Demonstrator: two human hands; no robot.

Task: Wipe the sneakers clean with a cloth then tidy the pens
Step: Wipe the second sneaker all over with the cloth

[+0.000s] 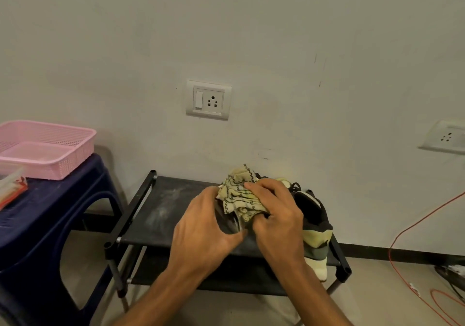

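Your right hand (276, 215) is clamped on the cloth (241, 194): the fingers curl over the crumpled, cream-coloured fabric with dark wavy lines and press it down onto the dark sneaker (230, 221). Your left hand (203, 227) grips that sneaker from the left, thumb hooked round its near side and fingers wrapped over the top, so most of the shoe is hidden between your two hands. The hands sit close together, and the cloth bunches up above them.

Just right of your right hand, the second sneaker (314, 225) stands at the right end of the shoe rack (163, 212). It is black on top with cream and olive panels at the heel, and the heel juts past the rack's near edge. The rest of the rack's top shelf, out to its left edge, shows pale dusty smears. A lower shelf sits beneath it.

Left of the rack is a dark blue plastic stool (63, 212). A pink mesh basket (83, 134) rests at its far edge, and a clear packet with red trim (11, 187) lies at its left edge; I cannot tell what the packet holds.

Behind everything is the wall (251, 36), with a switch-and-socket plate (208, 100) above the rack and another socket (445, 138) far right. An orange cable (390, 252) trails down to the floor on the right.
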